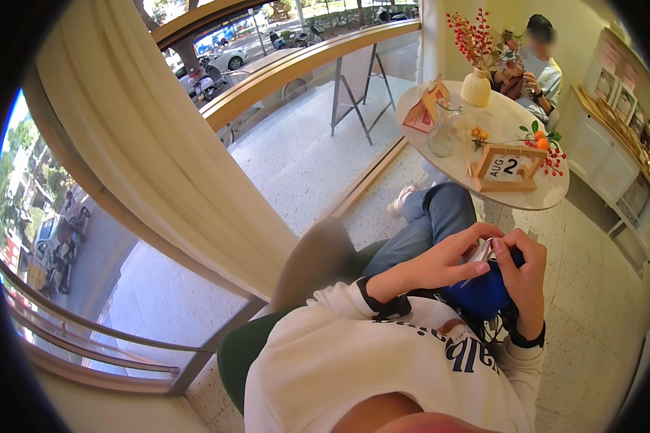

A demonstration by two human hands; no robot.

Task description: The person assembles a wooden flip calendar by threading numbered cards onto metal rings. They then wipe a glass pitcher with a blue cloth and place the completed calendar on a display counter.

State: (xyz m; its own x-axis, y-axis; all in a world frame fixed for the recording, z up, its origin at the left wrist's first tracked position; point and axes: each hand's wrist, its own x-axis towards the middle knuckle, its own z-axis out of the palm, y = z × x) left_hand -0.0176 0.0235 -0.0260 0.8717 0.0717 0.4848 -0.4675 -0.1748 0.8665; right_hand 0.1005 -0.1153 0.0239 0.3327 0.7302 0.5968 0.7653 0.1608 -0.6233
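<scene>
Both hands hiding blue pouch

place: I read a café or small shop | beyond my fingers: round white table, vase, block calendar | left: street-front window

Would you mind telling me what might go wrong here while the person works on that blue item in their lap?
1. Both hands, left hand and right hand, pinch a small white piece over the blue fabric item; it could slip and drop to the floor.
2. The item sits unsupported on the lap, so it may slide off the crossed leg.
3. The round table stands close by; a knee bump could topple the glass vase.
</scene>
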